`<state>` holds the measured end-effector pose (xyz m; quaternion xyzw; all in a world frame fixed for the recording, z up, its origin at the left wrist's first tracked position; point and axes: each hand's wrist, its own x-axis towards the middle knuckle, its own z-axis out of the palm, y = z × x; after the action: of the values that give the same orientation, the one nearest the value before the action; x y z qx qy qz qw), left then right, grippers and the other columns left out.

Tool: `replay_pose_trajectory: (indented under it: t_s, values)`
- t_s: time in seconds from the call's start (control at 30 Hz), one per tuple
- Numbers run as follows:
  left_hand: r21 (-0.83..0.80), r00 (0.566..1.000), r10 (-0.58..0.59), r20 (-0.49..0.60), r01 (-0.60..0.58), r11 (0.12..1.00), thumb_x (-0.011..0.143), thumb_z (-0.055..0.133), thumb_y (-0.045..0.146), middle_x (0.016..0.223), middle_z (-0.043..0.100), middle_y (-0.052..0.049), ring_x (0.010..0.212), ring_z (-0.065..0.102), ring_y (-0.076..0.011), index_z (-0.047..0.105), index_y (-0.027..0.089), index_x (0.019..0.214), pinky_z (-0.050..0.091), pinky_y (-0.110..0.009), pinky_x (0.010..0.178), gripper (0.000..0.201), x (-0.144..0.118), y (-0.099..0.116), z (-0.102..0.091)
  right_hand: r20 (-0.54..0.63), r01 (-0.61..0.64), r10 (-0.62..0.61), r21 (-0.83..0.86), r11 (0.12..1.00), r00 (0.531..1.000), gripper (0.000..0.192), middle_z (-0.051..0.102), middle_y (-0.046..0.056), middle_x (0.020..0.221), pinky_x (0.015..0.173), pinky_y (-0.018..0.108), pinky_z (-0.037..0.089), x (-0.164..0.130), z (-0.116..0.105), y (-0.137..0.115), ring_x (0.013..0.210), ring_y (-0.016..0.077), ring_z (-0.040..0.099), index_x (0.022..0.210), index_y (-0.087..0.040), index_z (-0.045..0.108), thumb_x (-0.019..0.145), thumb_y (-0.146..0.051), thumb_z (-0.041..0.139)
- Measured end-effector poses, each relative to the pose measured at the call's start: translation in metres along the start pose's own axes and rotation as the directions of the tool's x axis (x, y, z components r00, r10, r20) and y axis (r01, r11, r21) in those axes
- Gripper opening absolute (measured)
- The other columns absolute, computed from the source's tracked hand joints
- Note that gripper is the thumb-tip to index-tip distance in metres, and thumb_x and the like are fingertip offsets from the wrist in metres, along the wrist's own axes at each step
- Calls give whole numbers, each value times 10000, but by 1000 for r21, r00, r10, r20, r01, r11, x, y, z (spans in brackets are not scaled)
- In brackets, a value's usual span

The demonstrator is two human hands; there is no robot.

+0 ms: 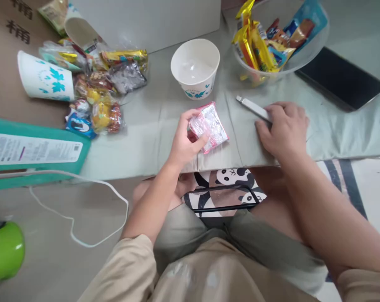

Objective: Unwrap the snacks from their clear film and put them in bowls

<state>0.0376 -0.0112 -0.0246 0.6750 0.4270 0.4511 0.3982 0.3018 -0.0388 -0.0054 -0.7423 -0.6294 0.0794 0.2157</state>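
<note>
L hand [186, 142] curled, fingers pinched; R hand [282, 130] palm-down (fingers bent).

Person's wearing a loose beige tee, short sleeves [129, 260] ending above the elbows, so both forearms are bare. There's a faint pale print on the chest, too blurry to read. Bottoms are olive-grey shorts [240, 239], cut off above the knees, fabric a bit creased. No watch, rings or bands on the left hand [185, 142] or the right hand [282, 130], nails short and plain.
</note>
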Motion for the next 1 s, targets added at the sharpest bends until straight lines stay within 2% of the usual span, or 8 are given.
replay_pose_trajectory:
  t_s: [0.1, 0.17, 0.27, 0.33, 0.4, 0.6, 0.77, 1.0]
  values:
    - [-41, 999, -2, -43, 1, 999, 820, 754, 618, 1177, 537, -44, 951, 618, -158, 448, 344, 1288, 564, -295, 797, 623, 5, -4, 5, -52, 8, -2, 115, 993, 999, 218, 684, 148, 1036, 882, 493, 458, 2, -5, -5, 998, 326, 601, 1009, -222, 654, 908, -360, 520]
    - [-76, 998, -20, -58, 16, 997, 852, 721, 613, 1148, 532, -39, 955, 622, -156, 456, 339, 1252, 570, -294, 810, 552, 5, -5, 5, -14, -48, 54, 275, 960, 998, 222, 671, 94, 855, 770, 414, 461, 0, -9, -16, 796, 254, 598, 979, -219, 648, 930, -367, 490]
    - [-110, 996, -62, -71, 54, 992, 901, 662, 607, 1127, 553, -43, 958, 641, -161, 438, 346, 1286, 581, -307, 821, 517, 4, -4, 3, 213, -172, 57, 571, 803, 975, 294, 574, 17, 670, 589, 317, 390, -7, -13, -36, 571, 160, 483, 869, -217, 626, 972, -423, 443]
    - [-104, 993, -81, -85, 72, 992, 893, 683, 595, 1120, 577, -48, 938, 659, -165, 369, 367, 1378, 592, -326, 820, 621, 2, -3, 1, 352, -222, -47, 682, 697, 935, 363, 522, -2, 611, 526, 292, 335, -12, -12, -47, 517, 131, 424, 785, -214, 607, 987, -458, 431]
    - [-86, 991, -94, -93, 86, 993, 881, 699, 599, 1106, 597, -51, 911, 678, -171, 292, 382, 1450, 602, -345, 820, 733, 2, -2, 0, 399, -220, -134, 721, 657, 907, 400, 499, -8, 583, 514, 285, 316, -16, -9, -55, 511, 122, 411, 724, -210, 592, 987, -472, 446]
    - [12, 985, -157, -71, 158, 987, 886, 677, 613, 1213, 610, -91, 1003, 709, -222, 281, 386, 1485, 617, -361, 832, 753, -1, 5, 0, 395, -155, -193, 694, 703, 898, 348, 503, -5, 560, 543, 285, 331, -19, -8, -70, 568, 144, 475, 714, -205, 612, 946, -446, 515]
    - [79, 984, -148, -102, 156, 985, 890, 684, 588, 1277, 596, -95, 1116, 682, -238, 337, 383, 1460, 612, -338, 845, 698, -3, 8, -4, 404, -119, -209, 650, 751, 891, 321, 488, -10, 540, 530, 281, 304, -20, -12, -76, 554, 136, 453, 710, -197, 630, 904, -441, 554]
    - [12, 929, -240, -281, 253, 967, 915, 692, 505, 1130, 633, -59, 977, 689, -193, 383, 374, 1385, 588, -315, 779, 577, 2, -8, -24, 565, -166, -222, 554, 816, 794, 383, 439, -28, 462, 470, 280, 275, -16, -16, -63, 449, 109, 384, 613, -196, 594, 914, -427, 543]
